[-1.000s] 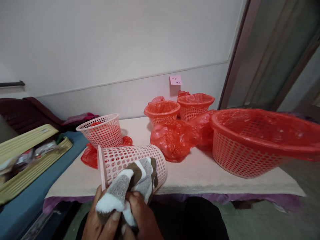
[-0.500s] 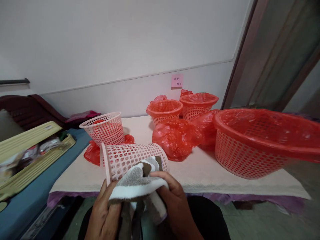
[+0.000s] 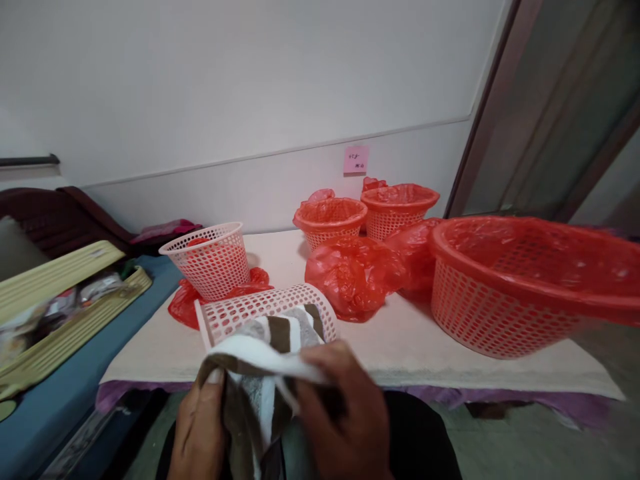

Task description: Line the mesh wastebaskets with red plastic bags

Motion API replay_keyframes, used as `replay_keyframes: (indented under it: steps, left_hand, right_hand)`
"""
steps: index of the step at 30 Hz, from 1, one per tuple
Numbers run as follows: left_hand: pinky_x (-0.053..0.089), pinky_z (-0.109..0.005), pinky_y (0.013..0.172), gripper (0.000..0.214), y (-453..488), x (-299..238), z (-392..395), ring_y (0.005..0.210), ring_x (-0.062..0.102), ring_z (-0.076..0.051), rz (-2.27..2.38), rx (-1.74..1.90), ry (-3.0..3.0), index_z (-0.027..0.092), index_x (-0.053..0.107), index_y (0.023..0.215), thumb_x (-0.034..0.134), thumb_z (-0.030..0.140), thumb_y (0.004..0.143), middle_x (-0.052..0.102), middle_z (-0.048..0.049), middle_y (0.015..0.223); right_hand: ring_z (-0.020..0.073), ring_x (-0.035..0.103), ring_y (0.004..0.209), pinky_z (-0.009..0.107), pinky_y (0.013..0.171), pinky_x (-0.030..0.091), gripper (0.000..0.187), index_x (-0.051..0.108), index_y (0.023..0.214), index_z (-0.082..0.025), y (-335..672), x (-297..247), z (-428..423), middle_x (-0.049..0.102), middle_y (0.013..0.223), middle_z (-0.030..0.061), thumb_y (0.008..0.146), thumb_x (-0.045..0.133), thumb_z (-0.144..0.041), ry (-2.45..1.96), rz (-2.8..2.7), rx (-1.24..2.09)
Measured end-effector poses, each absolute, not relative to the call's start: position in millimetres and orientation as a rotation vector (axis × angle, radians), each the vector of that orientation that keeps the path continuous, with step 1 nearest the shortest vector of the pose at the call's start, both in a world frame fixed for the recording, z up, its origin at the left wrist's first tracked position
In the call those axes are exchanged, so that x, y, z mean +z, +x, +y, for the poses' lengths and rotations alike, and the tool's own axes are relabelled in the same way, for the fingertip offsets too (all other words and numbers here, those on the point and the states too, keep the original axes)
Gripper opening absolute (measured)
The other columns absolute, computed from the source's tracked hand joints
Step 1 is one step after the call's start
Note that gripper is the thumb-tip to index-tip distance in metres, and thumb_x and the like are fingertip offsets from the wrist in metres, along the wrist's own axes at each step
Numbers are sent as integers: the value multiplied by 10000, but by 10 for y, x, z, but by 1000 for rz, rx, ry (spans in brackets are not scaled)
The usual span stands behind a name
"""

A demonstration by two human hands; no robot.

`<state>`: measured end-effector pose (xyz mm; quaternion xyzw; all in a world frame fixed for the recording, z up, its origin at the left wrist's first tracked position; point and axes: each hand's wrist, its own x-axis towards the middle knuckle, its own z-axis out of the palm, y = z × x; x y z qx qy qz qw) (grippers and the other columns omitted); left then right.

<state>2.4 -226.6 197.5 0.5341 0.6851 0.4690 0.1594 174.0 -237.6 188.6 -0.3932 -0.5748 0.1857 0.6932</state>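
Note:
A striped cloth [image 3: 267,353] in white, grey and brown is stretched between my two hands at the table's front edge. My left hand [image 3: 200,423] grips its left side, thumb on top. On the other side my right hand [image 3: 347,413], somewhat blurred, pinches the cloth's right edge. Just behind the cloth, a pale pink perforated basket [image 3: 235,317] lies on its side, partly covered by it. The cloth's lower part hangs down toward my lap, and its full shape cannot be made out.
Another pale pink basket [image 3: 220,263] stands tilted over red plastic at left. Red-lined baskets [image 3: 325,233] stand at the back, near a crumpled red bag [image 3: 353,277]. A large red basket [image 3: 495,320] is at right. A pink note [image 3: 356,160] is on the wall.
The cloth has been spread and lifted at its upper edge, more of its stripes showing. My right hand has turned and moved slightly right; the lying basket has shifted a little.

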Motion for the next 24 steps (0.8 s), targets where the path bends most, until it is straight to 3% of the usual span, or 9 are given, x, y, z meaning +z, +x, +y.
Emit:
replay_keyframes:
  steps: [3,5,8,12,19,22,24]
  left_hand:
    - [553,-394,689,359,-45,1920,-2258,770,660,-281,2128,1183,1473,233,620,676,383,481,786,707,-59,735]
    - [542,-364,634,307,-91,1871,-2266,710,646,-265,2110,1120,1537,241,615,672,404,442,769,695,-47,698]
    - [520,-329,597,250,-153,1771,-2282,668,628,-248,2032,1174,1674,252,621,681,452,422,752,682,-29,660]
    - [528,-354,683,250,-254,1653,-2249,777,659,-274,2022,1264,1625,247,669,758,502,433,744,723,-43,742]
    - [505,-414,899,617,-280,1666,-2203,1111,601,-337,1953,1201,1177,161,689,1062,523,644,717,717,-97,1118]
    - [527,-389,883,652,-113,1761,-2225,1080,614,-337,1734,1270,1117,161,699,1049,556,687,691,731,-86,1072]
    - [526,-354,903,610,12,1837,-2238,1103,608,-320,1573,1313,1129,186,698,1075,611,647,685,727,-62,1094]
  right_hand:
    - [177,610,812,303,725,485,384,573,1102,-277,1373,1672,-2441,634,908,17,745,585,-136,-832,-1454,509]
    - [221,608,852,337,728,489,523,547,1180,-266,1189,1529,-2460,623,937,41,670,599,-164,-872,-1480,556]
    - [241,599,891,352,748,489,572,534,1222,-293,1062,1374,-2452,614,966,38,665,637,-211,-941,-1541,605]
    - [231,596,930,352,778,501,545,505,1255,-283,981,1221,-2361,617,1049,52,733,652,-237,-925,-1500,326]
    - [252,568,1082,418,910,466,379,550,1189,-270,961,1155,-2274,632,1107,64,821,570,-181,-1013,-1391,-142]
    - [329,498,1176,497,941,440,547,516,1253,-229,1185,1314,-2333,552,1237,113,747,633,-401,-1008,-1562,-89]
    - [357,431,1238,541,973,410,684,445,1316,-191,1372,1408,-2358,469,1317,146,708,639,-437,-985,-1686,-9]
